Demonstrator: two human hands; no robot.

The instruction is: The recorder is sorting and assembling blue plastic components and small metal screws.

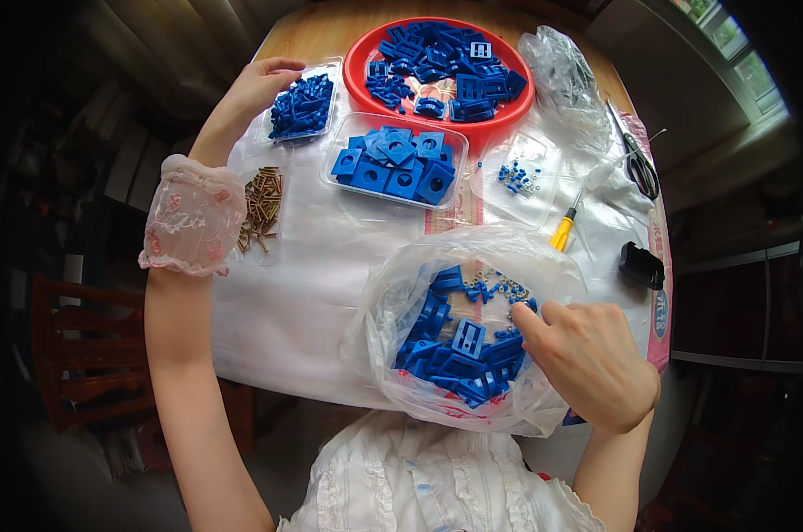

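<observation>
My left hand (pixel 264 87) reaches to the far left corner of a clear tray of small blue plastic parts (pixel 302 108). Its fingers stretch out over the tray's rim, with no object visible in them. Over the right side of an opened clear plastic bag (pixel 375 355) is my right hand (pixel 590 359), its fingers curled and the fingertips pinched together. Whatever lies between those fingertips is too small or hidden to make out. Inside the bag are blue square plastic pieces (pixel 469 339), small blue bits and little pale rings.
A red basin (pixel 352 75) of blue parts stands at the back. Before it, a clear box holds blue square plates (pixel 404 180). Brass-coloured screws (pixel 261 204) lie at left. On the right are a yellow-handled screwdriver (pixel 563 230), scissors (pixel 639 168) and a black object (pixel 641 265).
</observation>
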